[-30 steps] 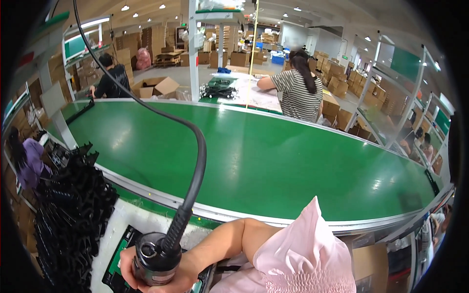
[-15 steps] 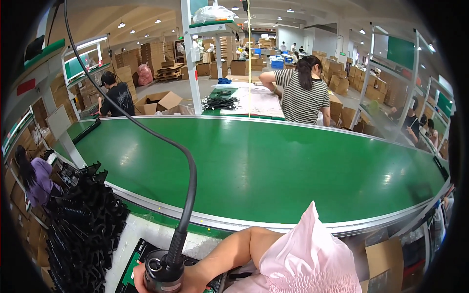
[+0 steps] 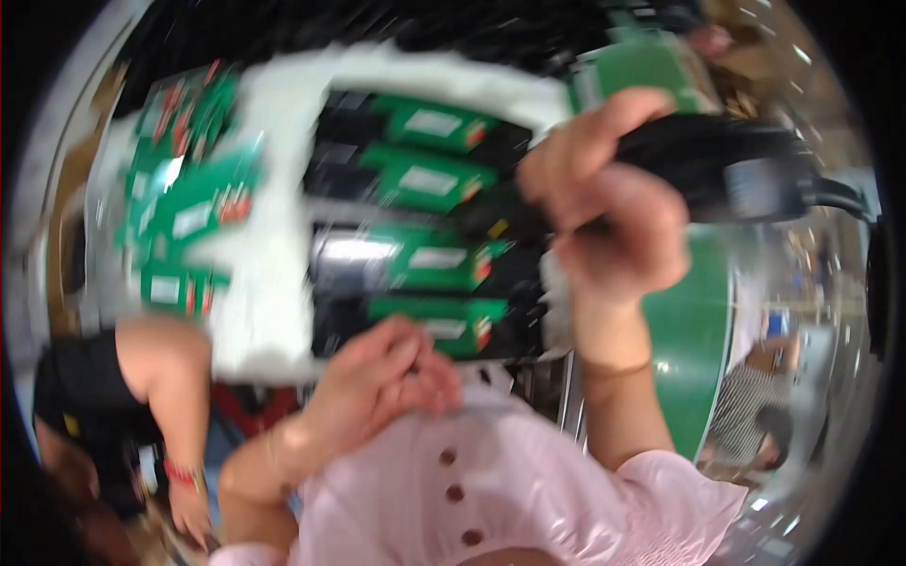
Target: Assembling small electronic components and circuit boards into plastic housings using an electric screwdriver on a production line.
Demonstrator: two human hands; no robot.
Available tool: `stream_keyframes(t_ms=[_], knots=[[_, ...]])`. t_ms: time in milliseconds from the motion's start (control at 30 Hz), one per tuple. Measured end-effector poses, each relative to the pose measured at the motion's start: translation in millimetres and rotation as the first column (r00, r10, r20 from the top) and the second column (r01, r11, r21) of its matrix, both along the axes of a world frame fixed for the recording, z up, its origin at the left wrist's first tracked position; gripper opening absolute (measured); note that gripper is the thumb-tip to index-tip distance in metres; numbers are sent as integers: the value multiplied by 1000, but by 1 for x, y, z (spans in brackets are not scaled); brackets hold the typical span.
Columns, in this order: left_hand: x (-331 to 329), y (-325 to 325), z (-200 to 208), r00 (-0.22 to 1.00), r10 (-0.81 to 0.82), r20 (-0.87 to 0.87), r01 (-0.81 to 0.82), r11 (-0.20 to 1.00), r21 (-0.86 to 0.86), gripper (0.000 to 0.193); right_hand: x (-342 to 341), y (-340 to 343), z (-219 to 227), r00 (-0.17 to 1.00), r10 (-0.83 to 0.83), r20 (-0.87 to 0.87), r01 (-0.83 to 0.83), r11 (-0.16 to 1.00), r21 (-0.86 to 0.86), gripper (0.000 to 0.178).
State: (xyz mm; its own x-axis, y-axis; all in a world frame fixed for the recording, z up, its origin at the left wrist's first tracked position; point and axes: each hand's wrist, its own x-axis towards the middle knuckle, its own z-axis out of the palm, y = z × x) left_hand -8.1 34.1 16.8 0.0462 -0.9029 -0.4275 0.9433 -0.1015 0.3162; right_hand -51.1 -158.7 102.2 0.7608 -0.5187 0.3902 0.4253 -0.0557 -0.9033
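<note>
My right hand (image 3: 618,212) grips a black corded electric screwdriver (image 3: 708,160), held sideways over the right end of a block of black housings. Motion smears both hand and tool. In those housings sit several green circuit boards (image 3: 425,179) with white labels, side by side in a column on a white padded surface (image 3: 269,292). My left hand (image 3: 387,377) is at the near edge of the block, by the closest board. Its fingers are curled together, and what they may hold is too small to make out.
Loose green boards (image 3: 189,212) in clear wrap lie at the left. A black heap (image 3: 406,28) runs along the far side. Close on my left is a person in black (image 3: 104,377). At the right are a green conveyor belt (image 3: 694,330) and a person in stripes (image 3: 741,415).
The view has swung from the conveyor and room down to the boards. The screwdriver, upright before, now lies sideways in my right hand. My left hand has come into view.
</note>
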Motion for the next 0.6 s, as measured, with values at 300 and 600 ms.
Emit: stream_keyframes(t_ms=[300,600], knots=[[-5,34,-19,962,273,-18,-273,962,5,15,34,23,-31,986,144,-84,-149,988,-51,26],[-2,27,-21,954,292,-64,-294,955,-39,13,33,21,-33,991,93,-97,-101,992,-79,27]])
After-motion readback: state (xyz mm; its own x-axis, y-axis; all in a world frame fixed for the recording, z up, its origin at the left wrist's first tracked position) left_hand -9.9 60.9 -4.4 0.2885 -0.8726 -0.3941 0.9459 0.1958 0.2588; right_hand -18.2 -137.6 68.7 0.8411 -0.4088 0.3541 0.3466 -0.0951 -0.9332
